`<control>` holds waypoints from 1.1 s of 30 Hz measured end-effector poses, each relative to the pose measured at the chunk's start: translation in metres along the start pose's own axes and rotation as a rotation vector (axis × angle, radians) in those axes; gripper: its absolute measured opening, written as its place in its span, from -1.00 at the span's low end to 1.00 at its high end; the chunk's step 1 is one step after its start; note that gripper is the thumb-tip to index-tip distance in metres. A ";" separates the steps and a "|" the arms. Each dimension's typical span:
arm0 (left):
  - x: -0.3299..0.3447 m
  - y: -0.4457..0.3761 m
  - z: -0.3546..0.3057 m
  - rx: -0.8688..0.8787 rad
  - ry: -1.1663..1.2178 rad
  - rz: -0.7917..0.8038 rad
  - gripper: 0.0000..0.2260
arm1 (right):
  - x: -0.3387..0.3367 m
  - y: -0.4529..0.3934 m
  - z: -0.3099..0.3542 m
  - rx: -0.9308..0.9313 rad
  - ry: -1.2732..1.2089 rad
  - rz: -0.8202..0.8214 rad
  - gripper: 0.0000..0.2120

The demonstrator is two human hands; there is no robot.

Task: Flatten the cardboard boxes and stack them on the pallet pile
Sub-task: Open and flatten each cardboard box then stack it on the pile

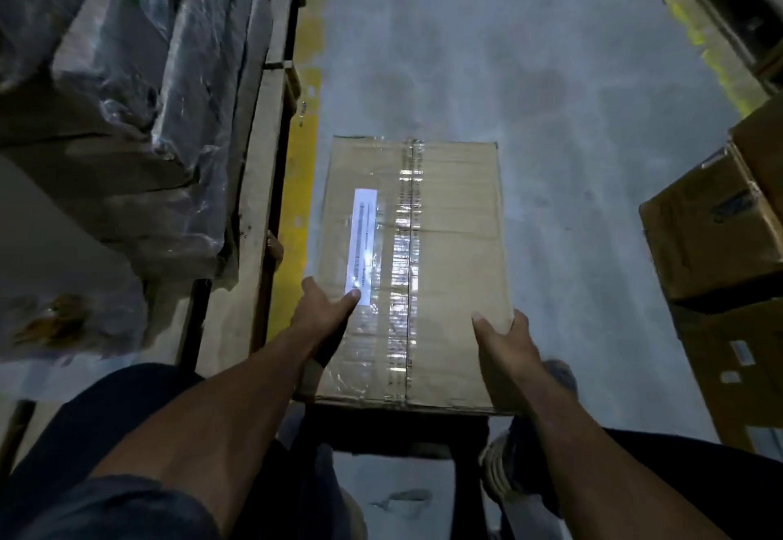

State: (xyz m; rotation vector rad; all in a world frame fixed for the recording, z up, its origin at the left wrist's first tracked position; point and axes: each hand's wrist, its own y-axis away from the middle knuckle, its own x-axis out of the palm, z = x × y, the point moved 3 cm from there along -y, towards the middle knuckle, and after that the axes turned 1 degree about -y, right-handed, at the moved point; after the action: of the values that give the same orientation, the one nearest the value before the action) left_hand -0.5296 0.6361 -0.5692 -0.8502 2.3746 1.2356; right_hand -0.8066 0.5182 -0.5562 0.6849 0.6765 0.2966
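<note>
We hold the taped brown cardboard box [440, 251] over the grey floor beside the wooden pallet [254, 183], left hand [324, 310] and right hand [502, 340] clasping opposite edges (thumbs on top), probably to steady it before flattening.

Grey concrete floor [551, 73]: yellow line [303, 149], wood pallet [262, 166] at left.

A taped cardboard box [413, 268] is set on the floor [572, 115], between a wrapped pallet load [127, 115] at left and stacked cartons [720, 251] at right.
</note>
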 end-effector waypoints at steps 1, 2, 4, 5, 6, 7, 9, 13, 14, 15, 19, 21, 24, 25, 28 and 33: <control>0.000 -0.003 -0.001 -0.003 -0.005 0.004 -0.06 | 0.000 -0.001 -0.001 0.007 -0.005 -0.016 -0.21; -0.001 -0.006 -0.002 -0.007 -0.017 0.009 -0.03 | 0.000 -0.002 -0.002 0.014 -0.005 -0.028 -0.24; -0.002 -0.013 -0.005 0.010 -0.047 0.003 -0.04 | -0.002 -0.005 0.001 0.007 0.002 -0.057 -0.25; -0.003 -0.014 -0.010 0.027 -0.044 0.000 -0.08 | -0.005 -0.007 0.003 -0.004 -0.006 -0.074 -0.24; -0.004 -0.012 -0.018 0.060 -0.022 -0.004 -0.14 | -0.007 -0.008 0.007 -0.016 -0.025 -0.088 -0.24; -0.005 -0.012 -0.026 0.103 -0.003 -0.011 -0.20 | -0.009 -0.010 0.010 -0.030 -0.035 -0.101 -0.24; -0.002 -0.013 -0.040 0.186 -0.007 -0.008 -0.30 | -0.015 -0.017 0.014 -0.053 -0.016 -0.119 -0.23; 0.007 -0.021 -0.036 0.323 -0.133 -0.026 -0.34 | -0.022 -0.028 0.010 -0.031 0.076 -0.145 -0.19; 0.008 -0.021 -0.031 0.324 -0.141 -0.041 -0.35 | -0.021 -0.029 0.009 -0.020 0.098 -0.151 -0.20; 0.008 -0.022 -0.027 0.309 -0.157 -0.062 -0.37 | -0.019 -0.030 0.008 -0.017 0.121 -0.154 -0.23; 0.006 -0.019 -0.028 0.303 -0.278 -0.121 -0.40 | -0.016 -0.028 0.012 -0.022 0.124 -0.173 -0.31; 0.008 -0.014 -0.036 0.367 -0.444 -0.168 -0.44 | -0.014 -0.031 0.010 -0.026 0.087 -0.158 -0.30; 0.019 -0.001 -0.060 0.721 -0.723 -0.225 -0.44 | -0.010 -0.035 0.009 -0.040 0.059 -0.119 -0.28; 0.027 0.003 -0.069 0.853 -0.784 -0.191 -0.46 | -0.009 -0.036 0.008 -0.041 0.055 -0.111 -0.27; 0.055 0.011 -0.090 1.221 -1.009 -0.038 -0.54 | -0.008 -0.037 0.008 -0.045 0.062 -0.100 -0.26; 0.068 0.006 -0.107 1.554 -1.341 0.082 -0.56 | -0.005 -0.038 0.009 -0.043 0.115 -0.127 -0.29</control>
State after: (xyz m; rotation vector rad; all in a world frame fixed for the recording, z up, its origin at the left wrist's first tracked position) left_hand -0.5874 0.5261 -0.5409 0.4928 1.3865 -0.3149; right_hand -0.8030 0.4832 -0.5734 0.5842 0.8173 0.2341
